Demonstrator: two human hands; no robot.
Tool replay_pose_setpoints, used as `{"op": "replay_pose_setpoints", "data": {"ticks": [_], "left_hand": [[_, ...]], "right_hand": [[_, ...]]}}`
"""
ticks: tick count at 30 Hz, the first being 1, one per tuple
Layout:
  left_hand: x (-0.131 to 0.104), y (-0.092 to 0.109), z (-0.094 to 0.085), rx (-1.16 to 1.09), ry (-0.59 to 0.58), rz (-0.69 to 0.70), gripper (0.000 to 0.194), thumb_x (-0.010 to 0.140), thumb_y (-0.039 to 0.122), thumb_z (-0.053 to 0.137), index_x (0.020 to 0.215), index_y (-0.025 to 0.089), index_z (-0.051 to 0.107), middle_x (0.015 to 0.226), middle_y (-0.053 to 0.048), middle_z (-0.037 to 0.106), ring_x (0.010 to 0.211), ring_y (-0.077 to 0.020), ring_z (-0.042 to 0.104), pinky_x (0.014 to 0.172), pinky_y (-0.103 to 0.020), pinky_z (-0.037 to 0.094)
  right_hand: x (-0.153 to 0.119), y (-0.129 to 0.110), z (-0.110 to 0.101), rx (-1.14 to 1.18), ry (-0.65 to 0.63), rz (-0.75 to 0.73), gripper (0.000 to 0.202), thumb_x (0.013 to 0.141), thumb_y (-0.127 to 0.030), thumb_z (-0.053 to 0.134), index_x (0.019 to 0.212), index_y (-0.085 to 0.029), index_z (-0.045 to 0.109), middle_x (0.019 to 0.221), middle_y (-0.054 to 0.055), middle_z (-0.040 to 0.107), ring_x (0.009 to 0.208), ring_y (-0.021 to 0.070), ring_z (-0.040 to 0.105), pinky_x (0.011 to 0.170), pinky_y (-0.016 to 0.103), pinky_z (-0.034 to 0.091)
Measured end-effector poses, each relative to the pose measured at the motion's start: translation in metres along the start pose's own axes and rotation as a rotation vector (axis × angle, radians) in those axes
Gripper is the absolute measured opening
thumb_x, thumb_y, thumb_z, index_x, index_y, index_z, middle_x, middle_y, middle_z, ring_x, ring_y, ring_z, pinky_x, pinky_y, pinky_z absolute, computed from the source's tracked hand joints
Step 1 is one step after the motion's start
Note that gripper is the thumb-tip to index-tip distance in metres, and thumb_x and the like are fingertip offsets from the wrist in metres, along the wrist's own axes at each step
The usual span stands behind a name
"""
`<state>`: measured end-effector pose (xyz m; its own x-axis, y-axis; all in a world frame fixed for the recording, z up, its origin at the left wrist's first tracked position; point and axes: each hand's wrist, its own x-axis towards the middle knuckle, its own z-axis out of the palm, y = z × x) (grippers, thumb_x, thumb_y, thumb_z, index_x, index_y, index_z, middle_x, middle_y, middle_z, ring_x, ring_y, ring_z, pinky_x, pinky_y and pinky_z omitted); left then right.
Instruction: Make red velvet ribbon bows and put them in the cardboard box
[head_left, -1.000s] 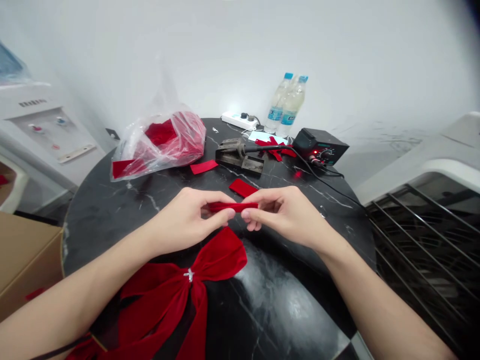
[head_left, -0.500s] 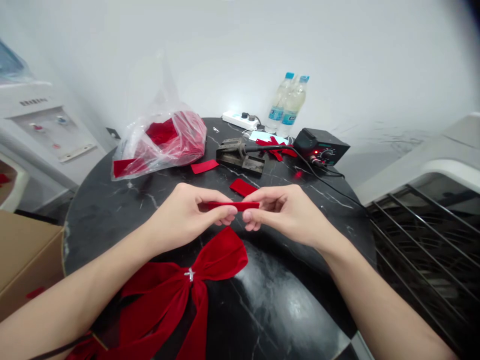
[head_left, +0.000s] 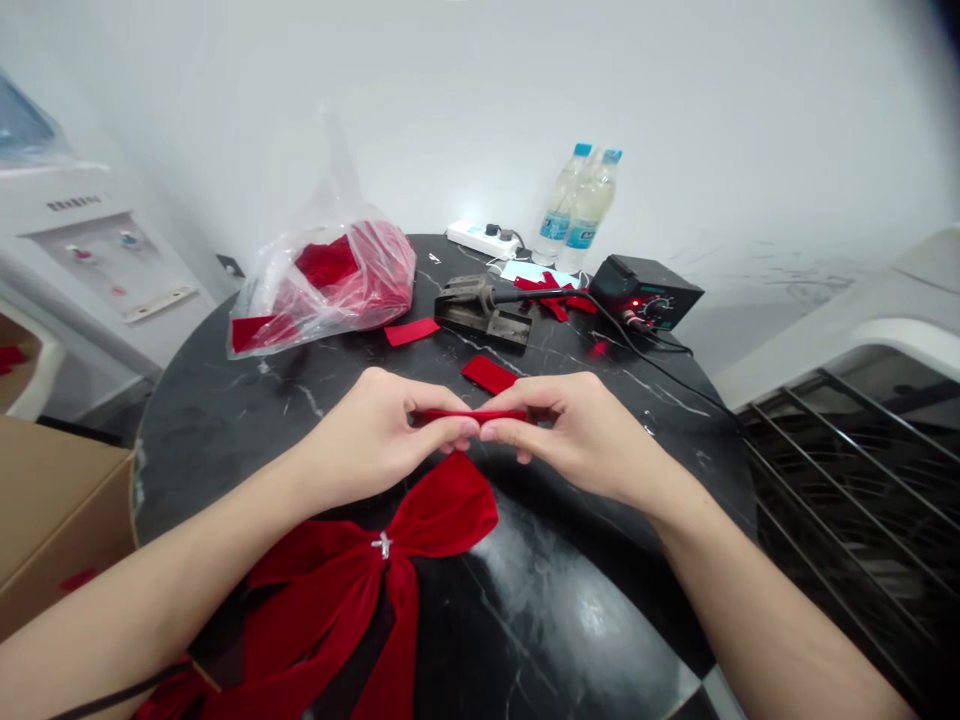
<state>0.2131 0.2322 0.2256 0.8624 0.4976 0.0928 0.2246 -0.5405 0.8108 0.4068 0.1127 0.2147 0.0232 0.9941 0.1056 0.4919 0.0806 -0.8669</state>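
Note:
Between both hands I hold a narrow strip of red velvet ribbon [head_left: 501, 414], folded lengthwise, above the middle of the table. My left hand [head_left: 405, 420] pinches its left part between thumb and fingers, and my right hand [head_left: 559, 425] pinches the right part; the thumb tips nearly meet. Just below my hands lies a large red velvet bow [head_left: 442, 515], bound at its centre with a silvery twist tie [head_left: 382, 545], its tails spreading toward me. Behind my right hand a short red ribbon piece [head_left: 487, 374] lies flat on the table, partly hidden.
On the black round table [head_left: 600, 520] stand a plastic bag [head_left: 330, 285] of red fabric, a soldering iron in its holder [head_left: 484, 310], a control box [head_left: 646, 292], a power strip [head_left: 480, 236] and water bottles [head_left: 574, 215]. A cardboard box [head_left: 56, 510] sits left.
My hands have drawn closer together, their thumbs now almost touching. The red strip between them looks thinner and slightly bent. The whole view has shifted a little.

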Motion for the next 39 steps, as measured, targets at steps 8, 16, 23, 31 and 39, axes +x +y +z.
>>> {"op": "replay_pose_setpoints", "data": {"ticks": [8, 16, 23, 31, 39], "left_hand": [[-0.002, -0.004, -0.002, 0.100, -0.016, 0.070, 0.026, 0.095, 0.036, 0.065, 0.088, 0.019, 0.083, 0.075, 0.000, 0.080, 0.067, -0.0141, 0.072, 0.059, -0.021, 0.048], [-0.002, -0.004, -0.001, 0.031, -0.023, 0.066, 0.022, 0.096, 0.030, 0.066, 0.085, 0.018, 0.082, 0.074, 0.001, 0.080, 0.067, -0.0120, 0.073, 0.065, -0.019, 0.050], [0.000, -0.009, -0.004, 0.225, -0.085, 0.197, 0.025, 0.101, 0.030, 0.058, 0.096, 0.018, 0.079, 0.074, 0.003, 0.077, 0.061, -0.0074, 0.066, 0.063, -0.018, 0.045], [-0.002, -0.011, -0.002, 0.216, -0.079, 0.234, 0.023, 0.100, 0.026, 0.060, 0.090, 0.018, 0.079, 0.071, 0.004, 0.075, 0.060, -0.0062, 0.063, 0.062, -0.018, 0.041], [-0.002, -0.011, -0.006, 0.104, -0.166, 0.166, 0.026, 0.101, 0.034, 0.059, 0.105, 0.020, 0.080, 0.085, 0.001, 0.080, 0.074, -0.0099, 0.071, 0.068, -0.018, 0.048]], "right_hand": [[0.001, -0.004, -0.004, -0.096, -0.014, -0.024, 0.015, 0.094, -0.038, 0.076, 0.101, -0.025, 0.079, 0.086, -0.002, 0.076, 0.075, 0.0164, 0.069, 0.068, 0.027, 0.051], [0.000, -0.001, -0.003, -0.043, -0.050, 0.037, 0.018, 0.097, -0.039, 0.073, 0.097, -0.022, 0.079, 0.075, -0.004, 0.072, 0.059, 0.0106, 0.062, 0.055, 0.021, 0.047], [-0.001, -0.007, -0.002, -0.251, -0.052, -0.047, 0.014, 0.101, -0.031, 0.067, 0.094, -0.021, 0.075, 0.071, -0.006, 0.068, 0.063, 0.0101, 0.059, 0.059, 0.024, 0.042], [-0.001, -0.009, -0.004, -0.263, -0.090, -0.103, 0.024, 0.093, -0.046, 0.078, 0.109, -0.028, 0.078, 0.094, -0.005, 0.077, 0.079, 0.0138, 0.067, 0.069, 0.025, 0.046], [-0.002, -0.007, -0.007, -0.158, -0.101, -0.061, 0.018, 0.100, -0.039, 0.071, 0.103, -0.023, 0.080, 0.080, -0.004, 0.074, 0.064, 0.0100, 0.065, 0.061, 0.020, 0.048]]}}
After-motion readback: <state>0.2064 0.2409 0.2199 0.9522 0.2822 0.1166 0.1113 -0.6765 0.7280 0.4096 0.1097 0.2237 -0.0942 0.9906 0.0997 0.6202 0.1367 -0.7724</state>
